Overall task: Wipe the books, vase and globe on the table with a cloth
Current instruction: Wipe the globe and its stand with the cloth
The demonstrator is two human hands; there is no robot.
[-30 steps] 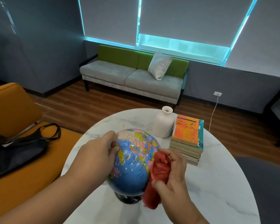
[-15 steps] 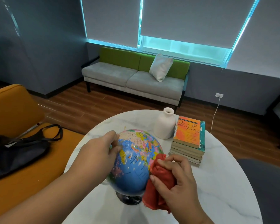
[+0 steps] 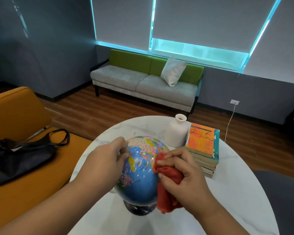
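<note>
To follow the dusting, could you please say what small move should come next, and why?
Probably sweep the crumpled red cloth leftward across the front of the round blue globe: the right hand presses it against the right side only, while the left hand steadies the left side, leaving the front uncovered.

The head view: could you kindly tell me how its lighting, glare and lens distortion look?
In the head view, cyan daylight enters under the blinds at the window; small white glints speckle the globe, which looks sharp; a soft shadow lies on the table below it; wide-angle distortion tilts the window frames outward.
</note>
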